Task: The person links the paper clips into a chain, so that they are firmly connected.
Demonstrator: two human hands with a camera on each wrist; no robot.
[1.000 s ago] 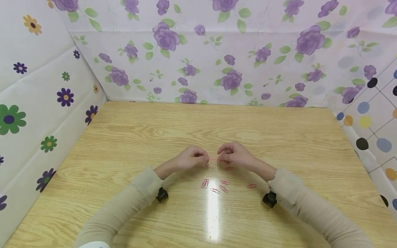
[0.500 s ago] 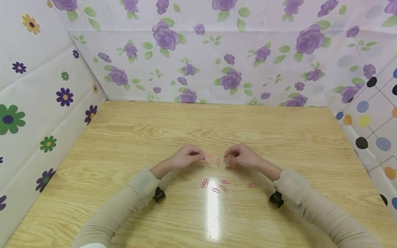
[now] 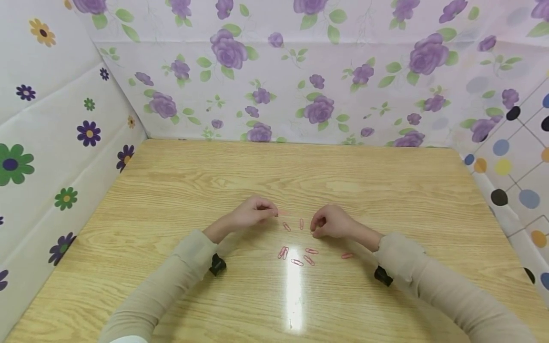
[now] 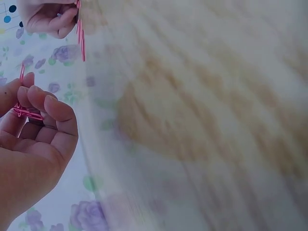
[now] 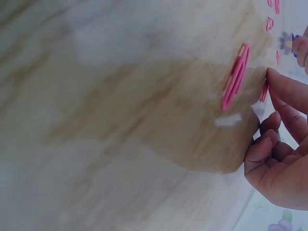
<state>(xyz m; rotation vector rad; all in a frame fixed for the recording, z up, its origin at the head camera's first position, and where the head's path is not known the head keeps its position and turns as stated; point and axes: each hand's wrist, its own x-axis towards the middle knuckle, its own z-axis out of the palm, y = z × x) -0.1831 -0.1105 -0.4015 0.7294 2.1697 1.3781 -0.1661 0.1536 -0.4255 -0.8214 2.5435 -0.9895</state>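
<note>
One clip [image 5: 264, 90] was at the curled fingers of our right hand [image 3: 335, 222], to the right of our left hand [image 3: 252, 213], which pinched other clips [image 4: 29, 114]; whether the right fingers gripped it, we could not tell.

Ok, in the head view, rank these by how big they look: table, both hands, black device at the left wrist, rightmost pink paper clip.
1. Table
2. Left hand and right hand: too alike to rank
3. Black device at the left wrist
4. Rightmost pink paper clip
</note>
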